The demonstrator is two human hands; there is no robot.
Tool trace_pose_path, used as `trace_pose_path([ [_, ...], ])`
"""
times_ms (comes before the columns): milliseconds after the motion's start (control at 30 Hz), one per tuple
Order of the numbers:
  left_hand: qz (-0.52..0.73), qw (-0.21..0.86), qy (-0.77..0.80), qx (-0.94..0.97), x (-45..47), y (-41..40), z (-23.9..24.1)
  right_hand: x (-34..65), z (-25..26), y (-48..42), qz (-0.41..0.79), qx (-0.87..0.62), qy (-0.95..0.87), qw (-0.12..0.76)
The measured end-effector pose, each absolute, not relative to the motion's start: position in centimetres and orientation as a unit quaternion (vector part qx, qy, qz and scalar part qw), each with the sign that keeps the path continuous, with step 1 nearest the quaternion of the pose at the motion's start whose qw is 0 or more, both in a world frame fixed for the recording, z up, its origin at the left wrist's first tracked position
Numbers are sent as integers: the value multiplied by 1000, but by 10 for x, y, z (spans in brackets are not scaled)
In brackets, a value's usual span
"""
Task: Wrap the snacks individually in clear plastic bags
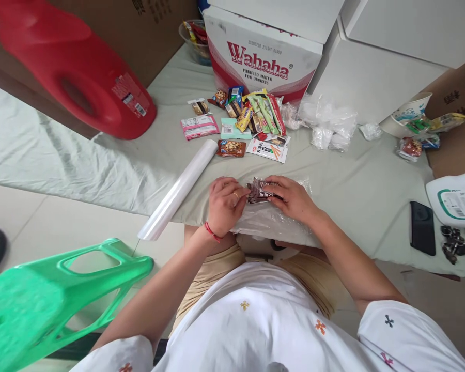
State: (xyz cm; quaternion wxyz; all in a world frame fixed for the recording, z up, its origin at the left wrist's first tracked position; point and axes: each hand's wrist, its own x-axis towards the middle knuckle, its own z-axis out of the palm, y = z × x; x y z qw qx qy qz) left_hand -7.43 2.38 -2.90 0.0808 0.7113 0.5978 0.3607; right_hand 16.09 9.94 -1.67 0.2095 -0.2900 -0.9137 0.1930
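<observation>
Centrally, brown snack packet (259, 191) over clear plastic sheet (271, 218), near side of green cloth (356, 191); left hand (225, 202) pinching its left end, right hand (292, 197) grasping its right. Film roll (180, 188) lies left.

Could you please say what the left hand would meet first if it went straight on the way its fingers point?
Most likely the dark brown packet in the right hand; the left hand looks close against it, though contact is unclear.

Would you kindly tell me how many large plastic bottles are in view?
2: a red bottle at the upper left, and a white bottle at the right edge, partly out of frame, near the black phone. Others may be hidden behind the Wahaha carton.
</observation>
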Motion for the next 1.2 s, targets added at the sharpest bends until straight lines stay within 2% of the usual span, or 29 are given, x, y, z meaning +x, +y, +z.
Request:
trace_pose_path([
  [167,408,108,579,697,-102,11,-26,169,-24,104,224,-264,-905,245],
  [333,362,106,578,723,-132,-11,-26,168,-26,105,216,-236,-921,222],
  [467,348,87,582,730,-138,-16,-31,163,-27,104,198,-240,-927,209],
  [567,388,64,575,717,-132,-15,-29,162,-27,103,196,-237,-928,210],
  [767,458,-15,624,632,-109,-9,1,166,-29,101,208,-233,-924,218],
  [833,431,13,594,679,-97,-3,12,166,-28,99,205,-236,-924,220],
  [900,366,88,531,759,-82,7,18,166,-28,97,194,-243,-925,221],
  [1000,298,173,451,823,-63,24,10,167,-28,94,185,-250,-924,224],
  [1200,237,165,471,833,-52,30,-17,200,-12,80,237,-254,-893,287],
])
